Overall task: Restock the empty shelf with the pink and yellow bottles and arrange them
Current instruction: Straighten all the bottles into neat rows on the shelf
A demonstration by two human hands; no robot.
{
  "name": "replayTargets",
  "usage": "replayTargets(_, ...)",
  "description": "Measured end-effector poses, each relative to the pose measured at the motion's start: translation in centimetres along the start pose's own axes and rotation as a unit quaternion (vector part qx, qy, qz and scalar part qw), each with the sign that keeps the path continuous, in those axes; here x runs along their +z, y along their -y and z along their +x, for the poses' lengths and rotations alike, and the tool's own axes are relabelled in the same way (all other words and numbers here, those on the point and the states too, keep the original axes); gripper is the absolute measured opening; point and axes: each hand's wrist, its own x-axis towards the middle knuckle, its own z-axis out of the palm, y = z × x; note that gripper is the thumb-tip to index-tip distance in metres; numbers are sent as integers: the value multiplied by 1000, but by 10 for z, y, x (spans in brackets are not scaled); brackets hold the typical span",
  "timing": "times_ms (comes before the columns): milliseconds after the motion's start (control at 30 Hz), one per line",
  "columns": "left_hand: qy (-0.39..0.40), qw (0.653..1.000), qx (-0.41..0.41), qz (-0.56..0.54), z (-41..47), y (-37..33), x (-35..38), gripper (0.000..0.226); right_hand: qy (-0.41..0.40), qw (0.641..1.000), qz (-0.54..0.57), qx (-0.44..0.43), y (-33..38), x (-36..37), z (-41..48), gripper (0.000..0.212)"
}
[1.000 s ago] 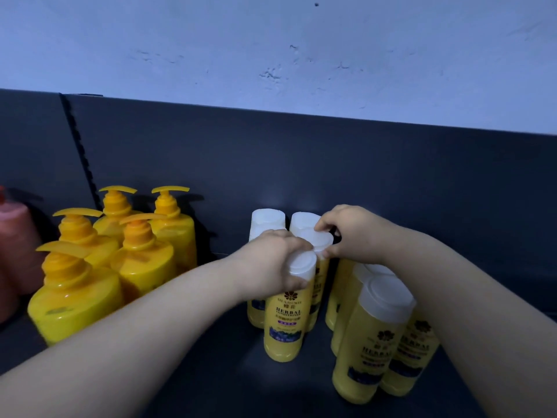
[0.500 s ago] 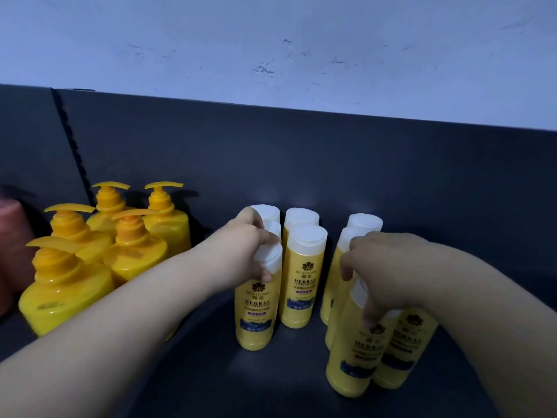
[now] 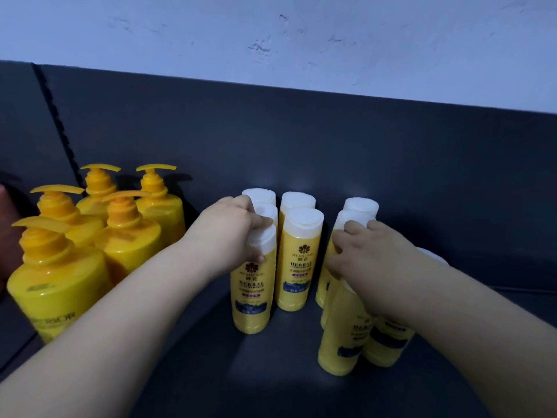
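The fingers [image 3: 261, 222] of my left hand [image 3: 232, 236] are curled over the white flip cap of the left front conditioner bottle [image 3: 252, 292], with the thumb pressed against its near shoulder, so I grip it from above. My right hand [image 3: 372, 257] curls the same way over the top of the right front conditioner bottle [image 3: 337, 342]. Its cap is hidden under my palm, and my fingertips [image 3: 351, 235] touch the cap of the bottle just behind. Both bottles stand upright on the shelf floor [image 3: 180, 375], each at the head of a column: two more behind the left one, two behind the right one, and a middle pair [image 3: 298, 260] between. One more bottle [image 3: 388, 342] stands against the right front one, on its far side. A narrow lane runs between the middle pair and the right column. My left forearm fills the gap to the five yellow pump bottles [image 3: 129, 239], which are packed close together on the left. Bare floor lies in front of the bottles and stretches well out to the right. At the left edge is a reddish-pink shape [image 3: 4, 236], cut off too much to identify. The dark back panel [image 3: 301, 146] rises behind, a slotted upright [image 3: 54, 116] runs down it at the left, and a pale, pitted wall [image 3: 271, 40] stands above.
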Motion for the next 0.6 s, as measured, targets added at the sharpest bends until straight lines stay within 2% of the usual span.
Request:
replayTargets(167,-23,1000,-10,-9,-5,-1,6,71,-26,998,57,-11,-4,4,-1,42)
replayTargets(333,-51,998,-40,16,-9,-3,14,76,-43,989,139,-35,-8,5,-3,47)
replayTargets(600,-49,997,-64,9,-6,-7,17,74,-83,970,217,-71,-7,6,1,45)
